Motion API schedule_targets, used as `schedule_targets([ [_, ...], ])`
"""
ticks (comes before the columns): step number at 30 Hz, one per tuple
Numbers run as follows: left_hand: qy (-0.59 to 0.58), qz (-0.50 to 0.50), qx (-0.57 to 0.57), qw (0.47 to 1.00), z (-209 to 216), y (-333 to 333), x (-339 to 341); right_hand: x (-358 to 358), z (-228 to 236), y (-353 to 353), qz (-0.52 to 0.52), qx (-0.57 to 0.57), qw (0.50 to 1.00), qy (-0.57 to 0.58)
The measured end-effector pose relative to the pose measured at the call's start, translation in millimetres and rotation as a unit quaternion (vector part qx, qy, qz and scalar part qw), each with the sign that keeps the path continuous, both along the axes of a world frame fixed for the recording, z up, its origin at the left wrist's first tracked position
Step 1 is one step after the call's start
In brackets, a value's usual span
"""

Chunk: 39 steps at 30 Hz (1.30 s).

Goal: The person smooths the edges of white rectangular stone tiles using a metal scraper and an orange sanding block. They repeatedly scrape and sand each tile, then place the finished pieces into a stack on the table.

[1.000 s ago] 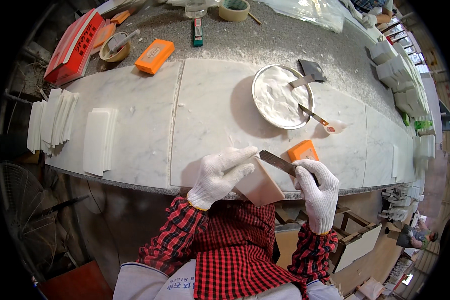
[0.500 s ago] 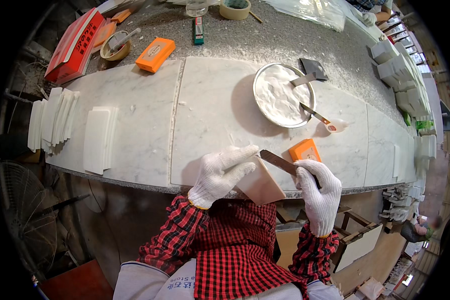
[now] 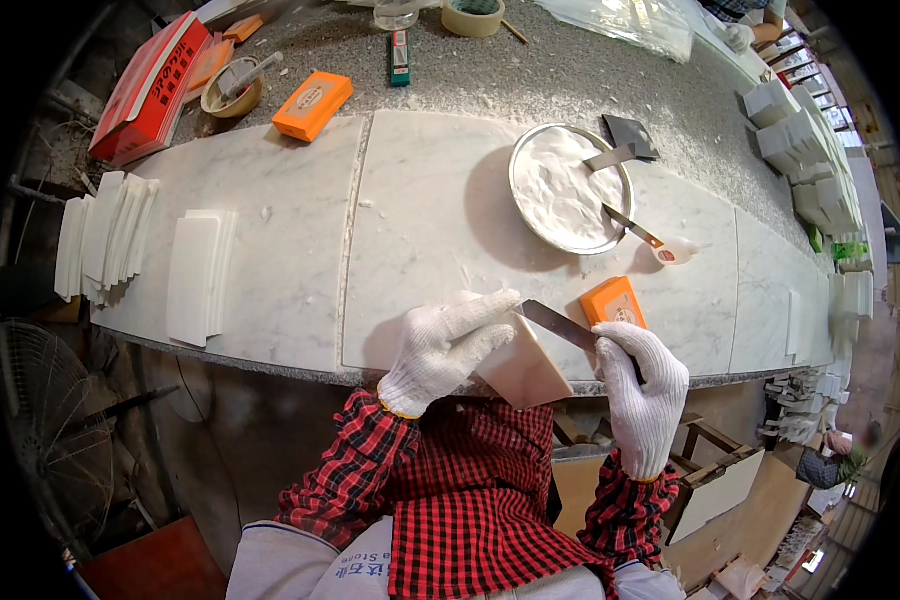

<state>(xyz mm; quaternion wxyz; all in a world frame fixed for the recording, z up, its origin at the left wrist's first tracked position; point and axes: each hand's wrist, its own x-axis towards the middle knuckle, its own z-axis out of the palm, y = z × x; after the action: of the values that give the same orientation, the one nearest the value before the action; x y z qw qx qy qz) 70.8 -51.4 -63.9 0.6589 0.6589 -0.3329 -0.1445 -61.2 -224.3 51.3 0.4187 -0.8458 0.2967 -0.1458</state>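
Note:
Gloved in white knit, my left hand (image 3: 438, 350) grips a thin pale stone tile (image 3: 526, 368), tilted over the front edge of the worktop. My right hand (image 3: 642, 395), also gloved, is closed around a flat metal scraper blade (image 3: 562, 324). The blade's far end is by the tile's upper corner, close to my left fingertips; whether it touches the tile I cannot tell. Behind my right hand lies an orange box (image 3: 614, 301). Farther back a round metal bowl (image 3: 518, 203) holds white paste or powder, with a metal strip (image 3: 610, 157) and an orange-handled knife (image 3: 632, 226) resting on its rim.
White tiles stand stacked on the left (image 3: 196, 280) and at the far right (image 3: 792, 130). Toward the back are another orange box (image 3: 312, 106), a red carton (image 3: 148, 92), a small bowl (image 3: 232, 98), and a tape roll (image 3: 472, 16). A fan (image 3: 45, 400) stands below left.
My right hand and the blade have shifted very slightly to the right. My left hand keeps the tile in nearly the same place.

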Motion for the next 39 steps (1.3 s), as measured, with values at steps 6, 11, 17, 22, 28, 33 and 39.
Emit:
schedule_targets([
  [6,-0.032,0.01,-0.011,0.999,-1,-1,0,-1,0,1,0.025,-0.055,0.998,-0.028],
  [11,-0.036,0.004,-0.016,0.999,-1,1,-1,-6,-10,-11,-0.021,-0.192,0.978,-0.085],
  [17,-0.028,0.003,-0.011,1.0,3,0,0,34,-35,-35,-0.066,-0.125,0.985,-0.1],
  [22,0.068,-0.011,0.018,0.997,6,-3,1,50,-35,-47,-0.006,-0.155,0.987,-0.041],
  [28,0.101,-0.033,0.05,0.993,10,4,5,-23,-52,-91,-0.206,0.054,0.975,-0.054],
  [33,0.121,-0.027,0.03,0.992,-4,-1,3,-17,-116,-146,-0.216,-0.028,0.971,-0.097],
  [39,0.134,-0.02,0.005,0.991,-6,-4,2,14,-125,-181,-0.134,0.049,0.983,-0.118],
])
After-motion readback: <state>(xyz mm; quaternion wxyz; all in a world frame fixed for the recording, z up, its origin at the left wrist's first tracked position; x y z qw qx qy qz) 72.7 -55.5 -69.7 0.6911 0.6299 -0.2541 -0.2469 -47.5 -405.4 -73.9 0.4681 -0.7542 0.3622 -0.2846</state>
